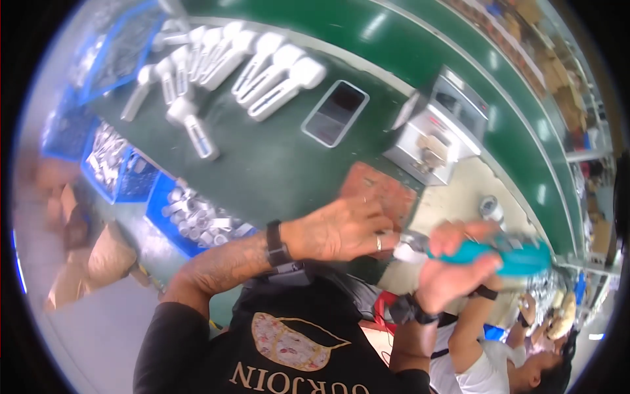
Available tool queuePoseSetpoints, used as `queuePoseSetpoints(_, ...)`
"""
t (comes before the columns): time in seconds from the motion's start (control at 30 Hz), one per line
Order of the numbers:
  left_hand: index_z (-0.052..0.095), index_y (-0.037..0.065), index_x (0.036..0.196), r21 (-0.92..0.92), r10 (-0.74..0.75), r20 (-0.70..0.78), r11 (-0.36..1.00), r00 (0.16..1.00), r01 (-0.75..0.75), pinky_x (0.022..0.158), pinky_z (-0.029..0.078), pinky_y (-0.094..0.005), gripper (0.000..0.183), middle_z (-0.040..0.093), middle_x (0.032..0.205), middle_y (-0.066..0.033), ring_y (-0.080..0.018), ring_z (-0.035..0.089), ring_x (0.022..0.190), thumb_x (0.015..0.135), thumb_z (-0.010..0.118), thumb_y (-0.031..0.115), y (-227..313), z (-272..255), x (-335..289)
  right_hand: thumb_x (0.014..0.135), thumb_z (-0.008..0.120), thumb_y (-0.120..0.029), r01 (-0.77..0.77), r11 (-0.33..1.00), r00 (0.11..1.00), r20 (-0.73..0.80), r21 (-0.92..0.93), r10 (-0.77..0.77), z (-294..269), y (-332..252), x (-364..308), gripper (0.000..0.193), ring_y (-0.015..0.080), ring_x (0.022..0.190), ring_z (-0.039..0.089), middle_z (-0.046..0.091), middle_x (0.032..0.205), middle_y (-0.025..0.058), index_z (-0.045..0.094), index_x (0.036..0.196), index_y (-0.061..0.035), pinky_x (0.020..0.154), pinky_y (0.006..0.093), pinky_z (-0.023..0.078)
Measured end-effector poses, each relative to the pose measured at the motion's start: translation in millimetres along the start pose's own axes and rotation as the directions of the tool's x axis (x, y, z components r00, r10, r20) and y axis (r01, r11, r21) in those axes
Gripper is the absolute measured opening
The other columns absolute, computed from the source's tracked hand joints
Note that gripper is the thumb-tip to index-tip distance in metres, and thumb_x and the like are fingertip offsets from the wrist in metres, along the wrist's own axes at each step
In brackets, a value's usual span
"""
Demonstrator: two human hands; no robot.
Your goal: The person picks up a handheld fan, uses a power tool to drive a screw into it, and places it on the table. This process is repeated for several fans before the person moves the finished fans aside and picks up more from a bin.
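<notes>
My left hand [348, 226], with a dark band on its wrist, has its fingers closed at a small white plastic part [409, 252]. A teal electric screwdriver [523, 257] lies in my right hand [453, 272], its fingers wrapped round the body. The driver's front end points left and meets the white part; motion blur hides the exact contact. Just beyond my left hand lies a worn reddish block [380, 190] on the green table [256, 161].
Several white long-handled pieces with round heads [282, 75] lie at the far left, near a phone [336, 113]. A grey-white machine [440, 128] stands at the far right. Blue bins [157, 203] of white parts line the left edge. A co-worker [485, 364] sits at the right.
</notes>
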State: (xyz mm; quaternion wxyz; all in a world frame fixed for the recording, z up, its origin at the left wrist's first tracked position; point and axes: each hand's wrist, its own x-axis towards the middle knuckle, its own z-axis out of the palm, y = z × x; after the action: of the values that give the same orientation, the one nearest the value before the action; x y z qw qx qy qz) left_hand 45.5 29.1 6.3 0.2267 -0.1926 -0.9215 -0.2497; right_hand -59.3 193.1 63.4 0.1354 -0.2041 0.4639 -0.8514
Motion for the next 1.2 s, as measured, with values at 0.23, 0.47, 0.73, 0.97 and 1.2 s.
queuePoseSetpoints(0.23, 0.056, -0.001, 0.125, -0.222, -0.707, -0.609, 0.587, 0.359, 0.778, 0.091, 0.051, -0.0351, 0.035, 0.067, 0.111, -0.0192, -0.0255, 0.066, 0.105, 0.091, 0.063, -0.002, -11, -59, -104, 0.088, 0.051, -0.076, 0.195, 0.974, 0.98, -0.016, -0.113, -0.198, 3, -28, -30, 0.07, 0.0128, 0.043, 0.042, 0.045, 0.059, 0.002, 0.045, 0.097, -0.0071, 0.042, 0.0245, 0.033)
queuePoseSetpoints(0.47, 0.057, 0.002, 0.128, 0.356, -0.52, -0.686, 0.369, 0.508, 0.859, 0.101, 0.046, -0.045, 0.041, 0.058, 0.13, -0.0226, -0.0401, 0.057, 0.118, 0.09, 0.069, 0.014, -71, -88, -119, 0.09, 0.052, -0.074, 0.122, 0.983, 0.991, -0.029, -0.138, -0.127, -14, -24, -39, 0.067, 0.0111, 0.05, 0.04, 0.045, 0.06, 0.0001, 0.051, 0.099, -0.0074, 0.044, 0.0258, 0.032)
queuePoseSetpoints(0.73, 0.065, 0.003, 0.111, -0.288, -0.453, -0.17, 0.872, 0.875, 0.395, 0.082, 0.054, -0.0396, 0.031, 0.067, 0.104, -0.0144, -0.0318, 0.067, 0.092, 0.084, 0.076, 0.012, 1, 11, 73, 0.084, 0.067, -0.066, 0.057, 0.977, 0.998, -0.019, -0.206, -0.063, -41, -38, -77, 0.074, 0.0203, 0.058, 0.054, 0.052, 0.068, 0.0086, 0.048, 0.109, 0.0015, 0.052, 0.0327, 0.044)
queuePoseSetpoints(0.97, 0.065, 0.001, 0.103, -0.189, -0.476, 0.135, 0.849, 0.869, 0.494, 0.08, 0.052, -0.0447, 0.061, 0.068, 0.097, -0.0176, -0.0354, 0.066, 0.089, 0.089, 0.059, 0.06, 13, 165, 218, 0.087, 0.057, -0.071, 0.083, 0.907, 0.987, -0.092, -0.413, -0.133, -44, -53, -81, 0.074, 0.0185, 0.05, 0.051, 0.048, 0.062, 0.0064, 0.047, 0.104, 0.0009, 0.047, 0.0304, 0.042)
queuePoseSetpoints(1.2, 0.064, 0.002, 0.11, -0.232, -0.571, 0.399, 0.694, 0.717, 0.682, 0.09, 0.05, -0.0463, 0.054, 0.068, 0.105, -0.018, -0.0347, 0.064, 0.101, 0.085, 0.06, 0.05, 13, 150, 232, 0.08, 0.071, -0.068, -0.014, 0.942, 0.978, -0.202, -0.336, -0.057, -64, -57, -84, 0.082, 0.0194, 0.062, 0.057, 0.055, 0.073, 0.0098, 0.05, 0.111, 0.0045, 0.056, 0.0305, 0.046)
